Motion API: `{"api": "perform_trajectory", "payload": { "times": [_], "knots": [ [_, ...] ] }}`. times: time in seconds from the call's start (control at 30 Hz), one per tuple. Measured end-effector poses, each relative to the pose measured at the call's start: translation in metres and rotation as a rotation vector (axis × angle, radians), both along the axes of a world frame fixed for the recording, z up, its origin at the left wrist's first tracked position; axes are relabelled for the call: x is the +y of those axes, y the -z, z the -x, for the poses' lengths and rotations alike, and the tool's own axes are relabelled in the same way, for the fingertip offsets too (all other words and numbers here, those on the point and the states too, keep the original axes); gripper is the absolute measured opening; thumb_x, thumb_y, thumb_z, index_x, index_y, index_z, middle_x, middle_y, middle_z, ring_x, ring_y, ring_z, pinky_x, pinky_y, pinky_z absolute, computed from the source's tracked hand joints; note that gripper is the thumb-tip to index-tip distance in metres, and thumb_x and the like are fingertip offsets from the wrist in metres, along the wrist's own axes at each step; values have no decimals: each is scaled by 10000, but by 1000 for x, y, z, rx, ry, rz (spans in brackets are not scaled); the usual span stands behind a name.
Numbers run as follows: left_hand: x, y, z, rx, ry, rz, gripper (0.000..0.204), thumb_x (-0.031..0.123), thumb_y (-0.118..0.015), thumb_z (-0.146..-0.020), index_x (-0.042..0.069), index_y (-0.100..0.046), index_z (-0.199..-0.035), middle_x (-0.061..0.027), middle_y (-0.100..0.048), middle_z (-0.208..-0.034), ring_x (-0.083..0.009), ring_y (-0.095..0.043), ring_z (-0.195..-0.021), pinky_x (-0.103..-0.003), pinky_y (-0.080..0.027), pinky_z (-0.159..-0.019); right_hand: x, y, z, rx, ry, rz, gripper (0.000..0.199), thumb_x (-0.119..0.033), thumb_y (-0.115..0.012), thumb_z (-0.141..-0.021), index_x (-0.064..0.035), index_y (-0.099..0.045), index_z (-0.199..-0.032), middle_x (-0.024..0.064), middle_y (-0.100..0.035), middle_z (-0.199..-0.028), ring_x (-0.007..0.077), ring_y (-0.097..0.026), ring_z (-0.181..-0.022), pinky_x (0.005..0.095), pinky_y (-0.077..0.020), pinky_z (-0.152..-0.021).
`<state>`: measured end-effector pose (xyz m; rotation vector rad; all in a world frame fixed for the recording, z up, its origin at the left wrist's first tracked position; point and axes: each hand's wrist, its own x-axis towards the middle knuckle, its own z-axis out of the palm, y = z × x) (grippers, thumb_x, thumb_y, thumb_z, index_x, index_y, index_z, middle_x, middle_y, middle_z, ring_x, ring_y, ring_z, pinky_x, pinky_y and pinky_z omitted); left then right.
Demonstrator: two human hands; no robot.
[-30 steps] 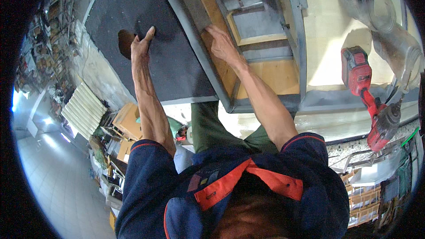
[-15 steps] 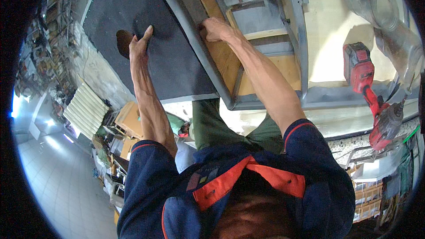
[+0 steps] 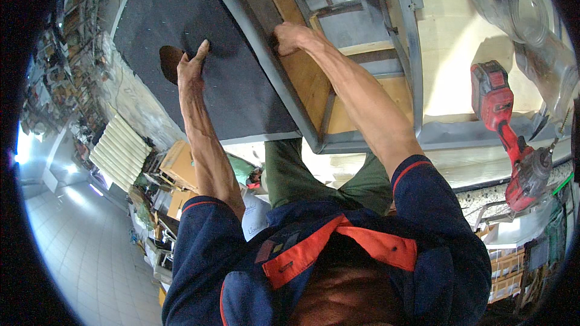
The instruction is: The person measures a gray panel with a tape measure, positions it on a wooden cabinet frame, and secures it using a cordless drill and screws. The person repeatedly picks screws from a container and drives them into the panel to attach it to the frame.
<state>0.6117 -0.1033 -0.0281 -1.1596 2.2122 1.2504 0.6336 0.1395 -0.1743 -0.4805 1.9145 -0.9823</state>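
Note:
A dark felt-covered panel (image 3: 199, 36) lies against a grey metal frame (image 3: 284, 90) with wooden boards behind it. My left hand (image 3: 190, 66) presses flat on the dark panel, fingers spread, beside a brown oval hole (image 3: 169, 60). My right hand (image 3: 290, 35) is curled around the frame's grey diagonal bar where it meets the panel's edge. Both forearms reach up from my blue and orange jacket.
A red cordless drill (image 3: 510, 133) lies on the pale board at the right, with a clear plastic jar (image 3: 519, 9) above it. A white ribbed panel (image 3: 118, 157), cardboard boxes (image 3: 181, 166) and cluttered shelves sit at the left above a tiled floor.
My right hand has slid further up along the grey bar and closed on it. My left hand has stayed by the hole.

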Motion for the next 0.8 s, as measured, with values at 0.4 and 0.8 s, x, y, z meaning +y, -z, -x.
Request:
{"api": "perform_trajectory", "payload": {
  "times": [0.4, 0.8],
  "knots": [
    [-13, 3, -3, -65, 89, 226, 896, 394, -850, -773, -99, -449, -1404, -237, -548, -1375, -324, -537, -1263, -399, -416, -1063, 234, -183, -269, 125, 2043, -211, 352, -24, -772, -809, -40, -523, -1058, 54, -594, -1028, 153, -546, -976, 333, -478, -843],
    [-20, 8, 1, -139, 196, 190, 814, 430, -787, -829, -128, -498, -1346, -228, -560, -1352, -321, -528, -1253, -406, -397, -1070, 406, -207, -208, 510, 1289, -88, 526, -72, -712, -849, -13, -489, -1322, 89, -590, -1162, 185, -551, -1096, 324, -426, -985]
  ]
}}
